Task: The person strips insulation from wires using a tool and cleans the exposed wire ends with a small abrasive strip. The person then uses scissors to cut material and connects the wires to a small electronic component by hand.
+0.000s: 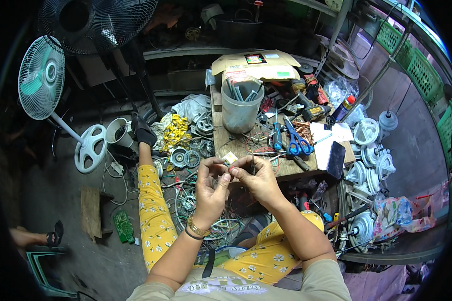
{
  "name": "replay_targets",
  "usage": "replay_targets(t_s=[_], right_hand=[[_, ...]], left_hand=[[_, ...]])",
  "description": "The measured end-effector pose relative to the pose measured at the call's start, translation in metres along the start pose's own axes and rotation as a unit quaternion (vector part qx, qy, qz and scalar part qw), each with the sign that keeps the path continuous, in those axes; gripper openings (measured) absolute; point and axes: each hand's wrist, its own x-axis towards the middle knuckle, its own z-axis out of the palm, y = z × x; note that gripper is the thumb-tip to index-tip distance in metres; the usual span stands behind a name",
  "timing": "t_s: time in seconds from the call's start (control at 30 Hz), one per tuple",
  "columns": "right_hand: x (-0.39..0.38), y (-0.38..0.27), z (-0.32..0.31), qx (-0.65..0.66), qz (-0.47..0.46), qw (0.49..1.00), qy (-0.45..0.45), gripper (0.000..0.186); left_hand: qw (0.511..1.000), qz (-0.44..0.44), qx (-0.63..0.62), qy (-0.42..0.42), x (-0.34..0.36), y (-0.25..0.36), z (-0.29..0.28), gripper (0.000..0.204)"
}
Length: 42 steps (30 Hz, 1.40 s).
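Both hands meet just in front of the low wooden bench (286, 168) — the left hand (211, 188) and right hand (256, 180) each pinch, fingertips nearly closed, a thin wire (229, 170). It looks light, springy and easily kinked — best held near its ends. Blue-handled scissors (296, 140) and a grey plastic bucket (240, 108) sit on the bench.

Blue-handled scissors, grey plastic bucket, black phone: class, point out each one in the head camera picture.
Blue-handled scissors (297, 140), head view, on the pivot just above the handles.
Grey plastic bucket (240, 114), head view, on its front wall.
Black phone (335, 159), head view, middle of its dark face.
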Motion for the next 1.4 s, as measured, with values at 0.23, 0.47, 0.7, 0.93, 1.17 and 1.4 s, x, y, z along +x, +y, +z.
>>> replay_targets(t_s=[0.23, 0.47, 0.7, 0.93, 1.17, 1.4], right_hand=[[0.0, 0.004, 0.001, -0.276, -0.167, 0.946, 0.028, 0.014], [-0.002, -0.003, 0.003, 0.034, 0.025, 0.999, 0.015, 0.01], [0.001, 0.002, 0.004, -0.065, -0.042, 0.996, 0.032, 0.01], [0.001, 0.011, 0.001, -0.038, -0.043, 0.997, 0.047, 0.008], [0.007, 0.011, 0.002, 0.091, -0.037, 0.992, 0.078, 0.01], [0.022, 0.003, -0.018, 0.107, 0.025, 0.987, 0.119, 0.016]], left_hand=[[0.996, -0.01, 0.08, -0.031, 0.008, 0.001, -0.011, 0.007], [0.991, 0.022, 0.13, -0.032, 0.01, 0.002, -0.009, 0.009], [0.865, 0.221, 0.446, -0.063, 0.018, 0.018, -0.009, 0.007], [0.813, 0.272, 0.507, -0.089, 0.022, 0.026, -0.003, 0.006], [0.874, 0.288, 0.373, -0.117, 0.031, 0.009, 0.0, 0.004], [0.956, 0.168, 0.213, -0.111, 0.013, -0.019, 0.004, 0.016]])
